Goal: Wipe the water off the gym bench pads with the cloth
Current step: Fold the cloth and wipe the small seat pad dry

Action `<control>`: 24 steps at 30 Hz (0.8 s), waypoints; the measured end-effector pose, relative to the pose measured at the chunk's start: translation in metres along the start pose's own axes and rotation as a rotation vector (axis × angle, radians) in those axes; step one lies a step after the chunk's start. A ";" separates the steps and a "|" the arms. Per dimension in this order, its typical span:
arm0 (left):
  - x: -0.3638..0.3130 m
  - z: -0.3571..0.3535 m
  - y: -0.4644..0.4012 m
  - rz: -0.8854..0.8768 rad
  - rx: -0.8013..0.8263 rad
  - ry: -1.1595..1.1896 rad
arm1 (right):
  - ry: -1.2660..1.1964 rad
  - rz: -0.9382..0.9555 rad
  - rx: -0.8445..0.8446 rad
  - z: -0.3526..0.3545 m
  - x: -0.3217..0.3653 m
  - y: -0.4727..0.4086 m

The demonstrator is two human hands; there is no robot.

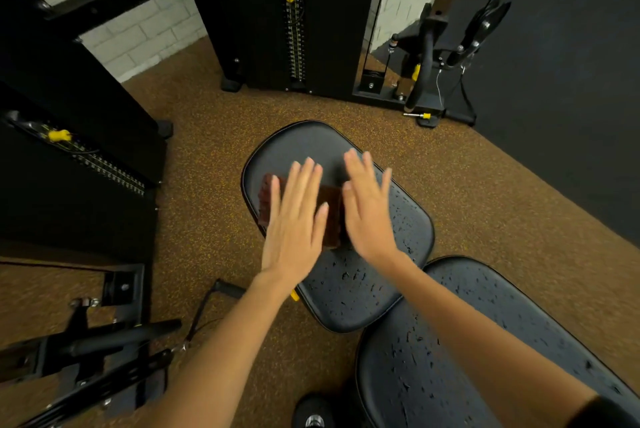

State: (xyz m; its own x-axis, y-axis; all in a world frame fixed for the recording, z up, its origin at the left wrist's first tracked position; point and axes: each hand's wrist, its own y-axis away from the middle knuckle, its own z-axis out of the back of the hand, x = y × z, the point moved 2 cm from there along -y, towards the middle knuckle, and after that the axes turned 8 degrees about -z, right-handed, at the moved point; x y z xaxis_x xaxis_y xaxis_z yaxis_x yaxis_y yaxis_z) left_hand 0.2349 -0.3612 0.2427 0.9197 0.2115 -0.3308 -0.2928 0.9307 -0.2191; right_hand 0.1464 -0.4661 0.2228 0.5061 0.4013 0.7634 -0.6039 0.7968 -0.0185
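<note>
fingers of the left hand (294,219) and right hand (369,209) lie straight, gripping nothing, over the brown cloth (330,216). droplets dot the seat pad (349,289). weight stacks (294,32) stand beyond.

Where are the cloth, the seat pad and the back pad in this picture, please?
cloth (330,216), head view, bare middle.
seat pad (298,143), head view, dry far end.
back pad (485,306), head view, wet upper surface.

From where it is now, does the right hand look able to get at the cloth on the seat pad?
Probably yes. The right hand is open with straight fingers beside the cloth on the seat pad. Only the left hand covers the cloth's left part; its right edge looks free.
</note>
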 end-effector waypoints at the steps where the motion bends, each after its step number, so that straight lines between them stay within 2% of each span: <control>1: 0.000 -0.008 0.006 -0.073 0.079 -0.107 | 0.076 -0.061 -0.034 0.008 -0.012 0.000; 4: 0.008 -0.023 0.017 -0.171 0.255 -0.315 | 0.248 -0.209 0.015 0.020 -0.045 0.003; 7: 0.013 -0.024 0.010 -0.164 0.289 -0.349 | 0.297 -0.188 0.099 0.026 -0.064 0.009; 14: 0.012 -0.025 -0.015 -0.054 0.243 -0.355 | 0.334 -0.128 0.089 0.021 -0.075 0.017; 20: 0.004 -0.031 -0.057 0.213 0.144 -0.315 | 0.178 -0.146 0.063 0.024 -0.077 0.017; 22: 0.001 -0.035 -0.058 0.165 0.132 -0.317 | 0.163 -0.138 0.049 0.027 -0.078 0.020; 24: -0.001 -0.041 -0.045 -0.023 0.161 -0.359 | 0.192 -0.152 0.020 0.027 -0.081 0.025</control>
State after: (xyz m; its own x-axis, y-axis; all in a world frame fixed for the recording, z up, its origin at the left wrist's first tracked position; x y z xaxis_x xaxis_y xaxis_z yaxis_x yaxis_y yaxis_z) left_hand 0.2365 -0.4157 0.2157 0.9669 0.2543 0.0213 -0.2524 0.9653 -0.0665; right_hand 0.0738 -0.4912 0.1777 0.6987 0.3572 0.6199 -0.5230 0.8463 0.1018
